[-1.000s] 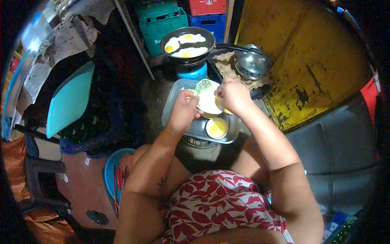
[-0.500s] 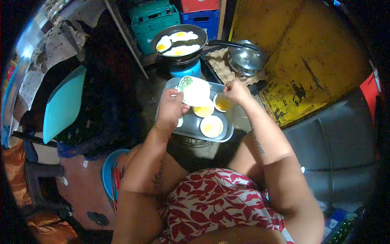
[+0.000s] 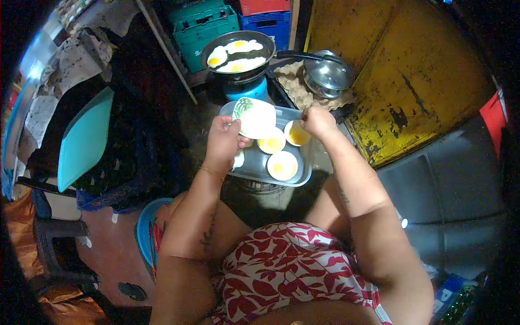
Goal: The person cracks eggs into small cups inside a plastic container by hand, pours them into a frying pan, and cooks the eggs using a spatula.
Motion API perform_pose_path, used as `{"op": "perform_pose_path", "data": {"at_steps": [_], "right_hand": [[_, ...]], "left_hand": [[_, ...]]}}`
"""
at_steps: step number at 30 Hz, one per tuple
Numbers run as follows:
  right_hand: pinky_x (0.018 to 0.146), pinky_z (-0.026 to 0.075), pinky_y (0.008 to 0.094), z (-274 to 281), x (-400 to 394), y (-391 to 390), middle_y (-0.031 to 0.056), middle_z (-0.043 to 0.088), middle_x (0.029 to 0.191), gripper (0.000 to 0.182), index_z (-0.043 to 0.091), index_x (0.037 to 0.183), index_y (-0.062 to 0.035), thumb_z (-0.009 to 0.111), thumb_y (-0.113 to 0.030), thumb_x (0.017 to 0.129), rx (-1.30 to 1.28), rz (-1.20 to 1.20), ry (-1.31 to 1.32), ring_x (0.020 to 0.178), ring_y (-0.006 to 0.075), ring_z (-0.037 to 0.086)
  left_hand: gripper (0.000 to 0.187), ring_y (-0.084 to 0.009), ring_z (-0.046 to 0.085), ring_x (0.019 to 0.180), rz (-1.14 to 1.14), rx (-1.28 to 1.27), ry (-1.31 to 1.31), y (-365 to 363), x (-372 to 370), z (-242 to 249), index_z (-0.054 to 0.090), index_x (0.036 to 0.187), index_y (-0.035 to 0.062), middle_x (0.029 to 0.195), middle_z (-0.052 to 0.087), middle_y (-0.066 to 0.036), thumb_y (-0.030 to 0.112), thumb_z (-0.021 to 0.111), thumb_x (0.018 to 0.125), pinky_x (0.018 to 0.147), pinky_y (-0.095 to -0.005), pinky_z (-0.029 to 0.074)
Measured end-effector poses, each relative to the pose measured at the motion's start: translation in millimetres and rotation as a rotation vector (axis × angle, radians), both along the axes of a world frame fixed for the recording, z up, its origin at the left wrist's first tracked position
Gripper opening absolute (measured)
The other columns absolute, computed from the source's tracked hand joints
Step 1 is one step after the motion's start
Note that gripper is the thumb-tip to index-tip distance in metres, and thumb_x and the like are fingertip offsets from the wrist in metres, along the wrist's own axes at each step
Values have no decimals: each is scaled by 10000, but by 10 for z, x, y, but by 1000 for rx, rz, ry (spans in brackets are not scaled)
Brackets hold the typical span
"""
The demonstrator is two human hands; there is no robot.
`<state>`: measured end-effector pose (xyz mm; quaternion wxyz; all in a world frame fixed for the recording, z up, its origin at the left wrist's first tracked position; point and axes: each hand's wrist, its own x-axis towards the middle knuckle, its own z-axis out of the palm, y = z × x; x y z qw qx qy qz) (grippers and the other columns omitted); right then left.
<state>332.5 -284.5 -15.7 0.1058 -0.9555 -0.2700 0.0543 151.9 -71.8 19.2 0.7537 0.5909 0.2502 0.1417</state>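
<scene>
Pinched in my left hand (image 3: 226, 142) is a white plate (image 3: 259, 120) with a green leaf pattern, tilted above the left part of a clear plastic tray (image 3: 249, 172). My right hand (image 3: 318, 122) is closed at the tray's upper right, beside a small bowl of yellow liquid (image 3: 296, 134); what its fingers hold, if anything, is hidden. Two more small bowls with yellow contents, a middle bowl (image 3: 271, 142) and a lower bowl (image 3: 282, 166), stand in the tray. Behind the tray, a black frying pan (image 3: 265, 42) holds several fried eggs (image 3: 238, 66) on a blue stove (image 3: 246, 91).
A lidded metal pot (image 3: 328, 76) rests on brown egg-carton material (image 3: 292, 89) right of the pan. Green crates (image 3: 203, 32) and a blue crate (image 3: 265, 30) stand behind. A yellow panel (image 3: 379, 65) is at the right, a blue basin (image 3: 145, 230) at the lower left.
The plate and my left hand have moved slightly left. My right hand stays beside the same bowl, its fingers still closed.
</scene>
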Motion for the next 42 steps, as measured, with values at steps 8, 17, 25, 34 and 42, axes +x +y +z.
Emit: {"op": "perform_pose_path", "data": {"at_steps": [8, 17, 25, 34, 42], "right_hand": [[805, 531, 428, 405, -299, 108, 149, 651, 949, 206, 745, 867, -107, 709, -276, 755, 256, 8, -102, 917, 327, 649], [759, 534, 389, 505, -773, 349, 64, 602, 904, 225, 755, 910, -186, 722, -203, 688, 145, 369, -367, 867, 274, 627], [738, 539, 396, 410, -720, 446, 62, 589, 885, 108, 758, 784, -186, 691, -171, 702, 143, 331, -397, 856, 268, 629], [772, 557, 407, 542, -799, 524, 133, 609, 1010, 152, 737, 862, -82, 657, -125, 740, 112, 326, -347, 949, 298, 632], [802, 556, 404, 546, -824, 561, 155, 615, 1039, 163, 730, 874, -26, 645, -96, 753, -38, 251, -311, 970, 308, 632]], "left_hand": [[236, -128, 592, 588, -42, 44, 47, -65, -8, -34, 440, 1120, -1, 849, 606, -109, 123, 558, 958, 491, -252, 473], [189, -141, 598, 582, -146, 98, 65, -223, 45, -108, 458, 1089, 15, 824, 623, -102, 132, 541, 966, 499, -256, 481], [187, -127, 597, 607, -159, 29, -35, -192, 61, -213, 440, 1091, 20, 829, 617, -91, 117, 542, 967, 516, -247, 482], [187, -123, 586, 601, -133, 92, 0, -154, 13, -145, 416, 1097, 18, 831, 606, -97, 87, 535, 969, 506, -242, 472], [185, -118, 573, 598, -113, 124, -36, -165, 13, -167, 424, 1098, 4, 820, 610, -98, 81, 529, 966, 510, -243, 472]]}}
